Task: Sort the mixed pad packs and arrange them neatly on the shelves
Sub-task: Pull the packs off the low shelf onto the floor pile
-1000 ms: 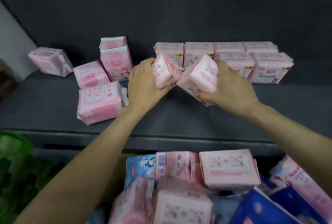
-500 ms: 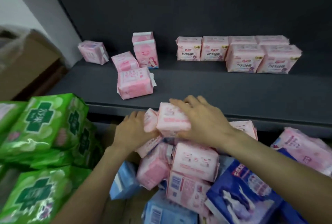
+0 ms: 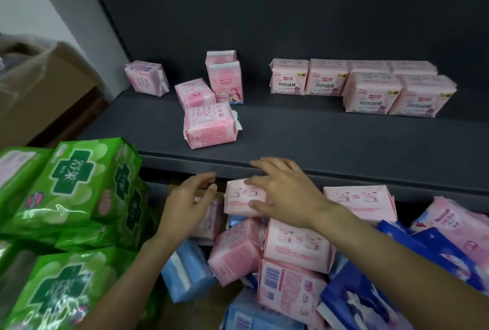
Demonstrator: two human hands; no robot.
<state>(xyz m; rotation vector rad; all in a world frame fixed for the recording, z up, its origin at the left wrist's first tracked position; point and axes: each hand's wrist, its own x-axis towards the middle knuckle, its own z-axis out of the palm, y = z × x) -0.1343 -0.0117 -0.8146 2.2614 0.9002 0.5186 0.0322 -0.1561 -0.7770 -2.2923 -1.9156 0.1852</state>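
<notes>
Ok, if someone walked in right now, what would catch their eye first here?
Probably the bright green pad packs stacked at the left, loud against the dark shelf. Next, the jumbled heap of pink and blue packs below the shelf edge, where the right hand grips a pink pack and the left hand reaches in beside it. On the shelf's right stands a neat block of pink packs.
</notes>
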